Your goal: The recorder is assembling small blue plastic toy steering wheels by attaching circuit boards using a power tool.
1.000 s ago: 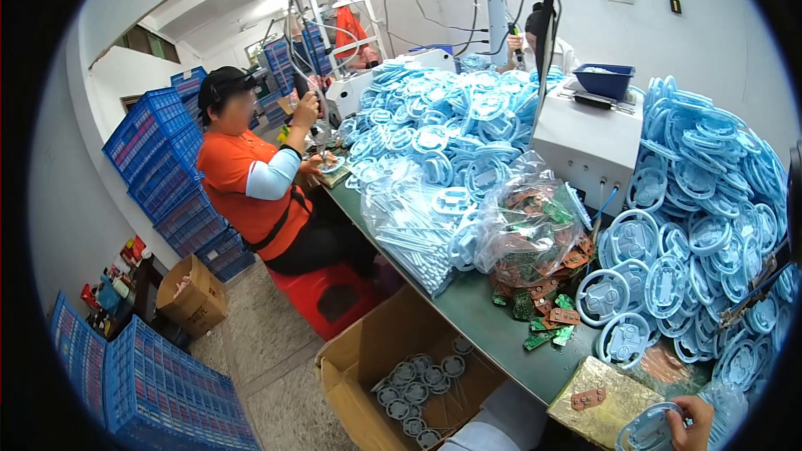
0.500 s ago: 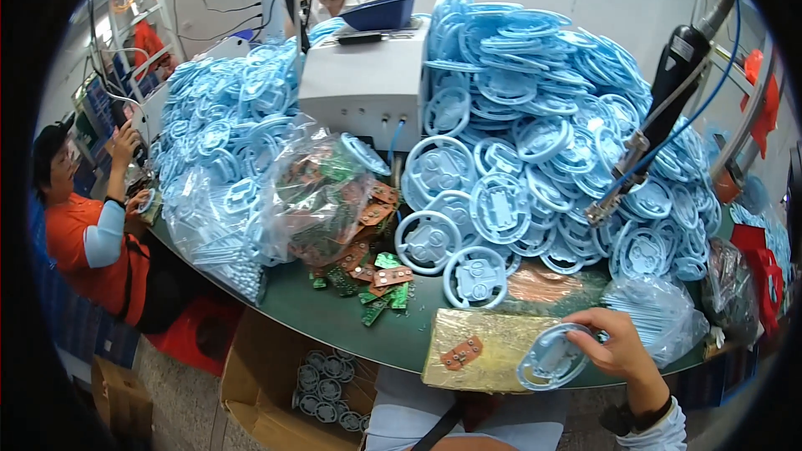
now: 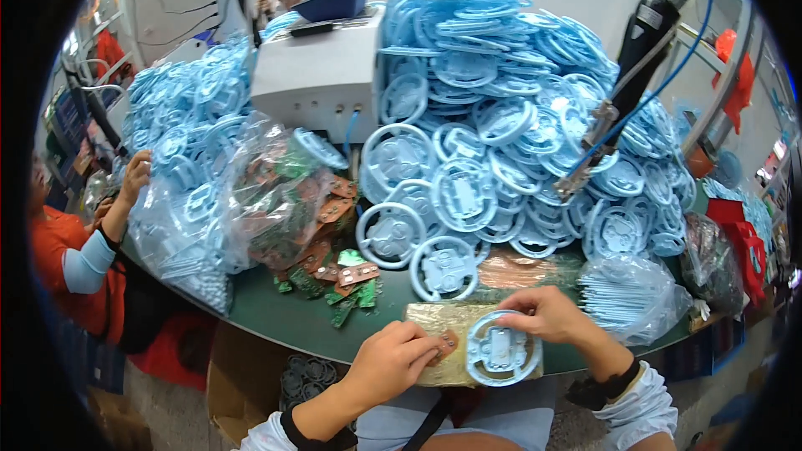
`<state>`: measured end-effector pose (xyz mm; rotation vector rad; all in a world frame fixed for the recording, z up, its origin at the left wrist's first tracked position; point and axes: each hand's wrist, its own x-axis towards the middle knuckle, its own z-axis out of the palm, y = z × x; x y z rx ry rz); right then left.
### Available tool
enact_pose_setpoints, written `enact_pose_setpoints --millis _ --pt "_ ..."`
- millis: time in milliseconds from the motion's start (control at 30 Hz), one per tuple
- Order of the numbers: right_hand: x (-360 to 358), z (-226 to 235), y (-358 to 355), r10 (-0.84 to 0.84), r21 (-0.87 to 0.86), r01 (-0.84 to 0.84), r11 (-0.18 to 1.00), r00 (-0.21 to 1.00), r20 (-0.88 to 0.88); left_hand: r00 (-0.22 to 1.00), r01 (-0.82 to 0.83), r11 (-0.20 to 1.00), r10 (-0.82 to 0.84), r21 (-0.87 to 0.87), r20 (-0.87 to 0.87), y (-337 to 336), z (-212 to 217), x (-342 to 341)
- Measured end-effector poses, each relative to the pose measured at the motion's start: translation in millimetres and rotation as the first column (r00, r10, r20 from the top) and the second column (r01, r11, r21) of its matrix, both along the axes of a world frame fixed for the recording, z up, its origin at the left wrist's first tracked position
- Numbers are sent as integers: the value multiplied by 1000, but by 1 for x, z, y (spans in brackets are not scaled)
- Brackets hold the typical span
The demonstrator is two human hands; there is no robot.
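- Head view: right hand [image 3: 547, 313] at 5 o'clock, fingers pinching the upper rim of a light-blue plastic ring [image 3: 502, 349]; the ring lies flat on a gold-coloured pad [image 3: 434, 321] at the near edge of the green bench [image 3: 393, 292].
- Left hand [image 3: 397, 359] at 6 o'clock, fingers clenched on a small brown circuit board [image 3: 446, 343], just beside the ring's left rim.
- At 12 o'clock, a tall heap of blue rings [image 3: 501, 117]; at 9 o'clock, clear bags of circuit boards [image 3: 280, 192]; loose boards [image 3: 338, 280] near the pad.
- At 2 o'clock, a black hanging tool [image 3: 639, 42] on a blue hose.
- At 9 o'clock, a co-worker's hand [image 3: 134, 179], orange sleeve.
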<state>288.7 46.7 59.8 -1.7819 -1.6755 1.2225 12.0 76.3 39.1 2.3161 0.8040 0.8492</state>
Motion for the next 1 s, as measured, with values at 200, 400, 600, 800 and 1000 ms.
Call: enact_pose_setpoints --millis 200,400,600,800,1000 --pt "4 1 -20 -45 610 -157 776 952 302 995 -30 991 17 -132 -100 6 -12 2" --pt "108 29 -72 -330 570 10 821 823 461 985 -166 968 153 -187 -80 -11 16 -2" --pt "148 -4 -108 -218 409 -217 886 585 781 973 -171 962 131 -214 -190 -9 11 0" --pt "157 -11 -115 -224 410 -255 876 538 813 988 -127 987 118 -101 -99 -10 27 22" --pt "135 7 -100 -427 707 -8 707 792 437 979 195 976 -200 -97 -41 -26 31 51"
